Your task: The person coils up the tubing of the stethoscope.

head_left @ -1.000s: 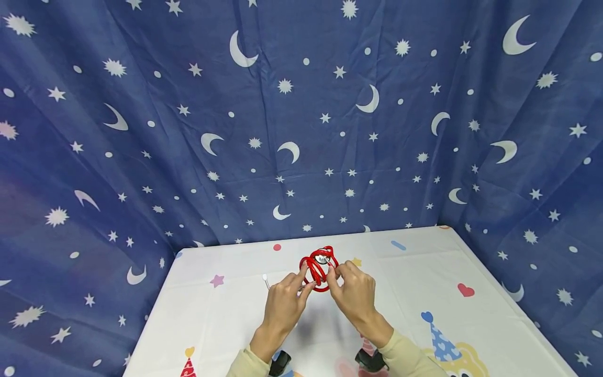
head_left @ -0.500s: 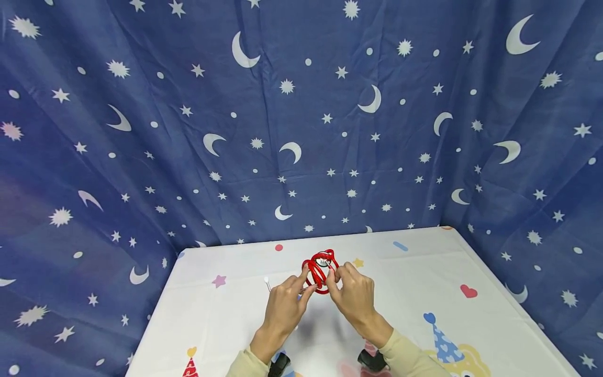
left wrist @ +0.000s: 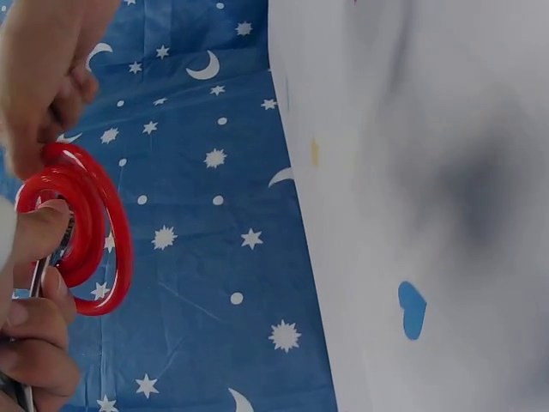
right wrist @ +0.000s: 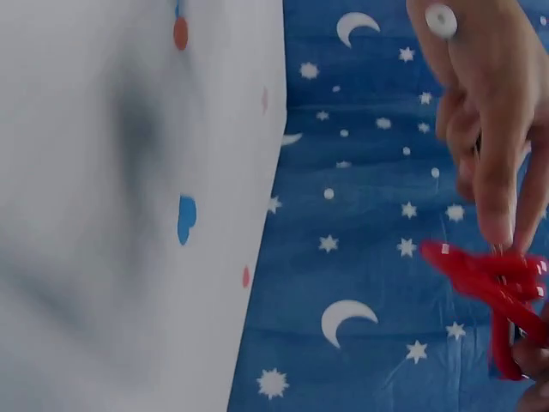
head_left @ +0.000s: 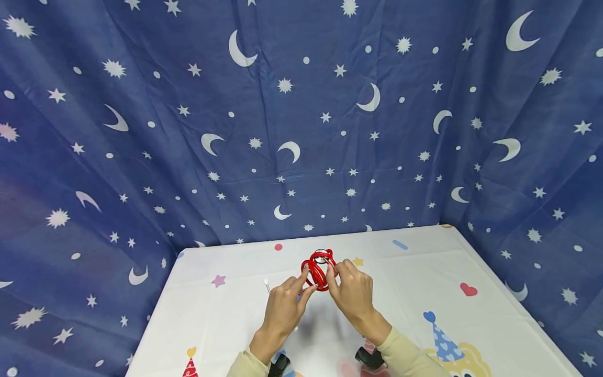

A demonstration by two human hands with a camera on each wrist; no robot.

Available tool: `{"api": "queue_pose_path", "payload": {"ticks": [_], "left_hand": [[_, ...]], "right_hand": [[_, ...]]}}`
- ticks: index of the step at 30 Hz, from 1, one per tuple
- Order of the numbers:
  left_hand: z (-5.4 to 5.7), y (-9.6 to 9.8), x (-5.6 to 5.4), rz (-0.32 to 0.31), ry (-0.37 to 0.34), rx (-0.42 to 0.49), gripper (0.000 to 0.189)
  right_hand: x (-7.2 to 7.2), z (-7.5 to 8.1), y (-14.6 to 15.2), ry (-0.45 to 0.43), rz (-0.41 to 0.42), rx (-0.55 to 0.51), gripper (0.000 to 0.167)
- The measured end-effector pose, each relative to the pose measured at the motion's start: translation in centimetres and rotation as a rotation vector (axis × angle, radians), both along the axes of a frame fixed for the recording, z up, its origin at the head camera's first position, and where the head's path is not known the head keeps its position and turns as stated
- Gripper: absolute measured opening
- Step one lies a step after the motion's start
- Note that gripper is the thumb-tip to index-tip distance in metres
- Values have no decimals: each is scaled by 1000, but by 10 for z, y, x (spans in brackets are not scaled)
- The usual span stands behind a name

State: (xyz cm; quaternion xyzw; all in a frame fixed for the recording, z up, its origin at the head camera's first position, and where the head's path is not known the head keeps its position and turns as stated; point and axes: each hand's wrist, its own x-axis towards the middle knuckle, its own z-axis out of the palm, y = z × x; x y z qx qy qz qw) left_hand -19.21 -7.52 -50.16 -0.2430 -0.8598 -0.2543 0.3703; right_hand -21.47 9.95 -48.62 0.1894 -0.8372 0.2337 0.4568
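A stethoscope with red tubing [head_left: 316, 273] wound into loops is held above the table between both hands. In the head view its round silver chest piece [head_left: 321, 256] shows at the far side of the coil. My left hand [head_left: 284, 306] grips the near left of the coil, thumb and fingers around its metal ear tubes. A white ear tip [head_left: 266, 283] sticks out to the left behind that hand. With thumb and forefinger, my right hand [head_left: 354, 296] pinches the tubing on the right side. The red loops [left wrist: 120, 249] surround the left fingertips in the left wrist view.
Below the hands lies a table with a white party-print cloth [head_left: 405, 293]. A blue curtain [head_left: 301, 131] with moons and stars rises behind it and along both sides. Printed shapes, such as a red heart [head_left: 468, 290], are part of the cloth.
The red loops have drawn slightly closer together, and the lower loop looks smaller. Both hands stay at almost the same spot with their hold kept.
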Motion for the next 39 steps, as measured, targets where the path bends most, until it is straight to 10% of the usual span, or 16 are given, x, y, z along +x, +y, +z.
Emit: {"api": "queue_pose_path", "payload": {"ticks": [39], "left_hand": [[-3, -3, 3, 23, 6, -175, 44]], "right_hand": [[-6, 3, 2, -127, -9, 93, 10]]}}
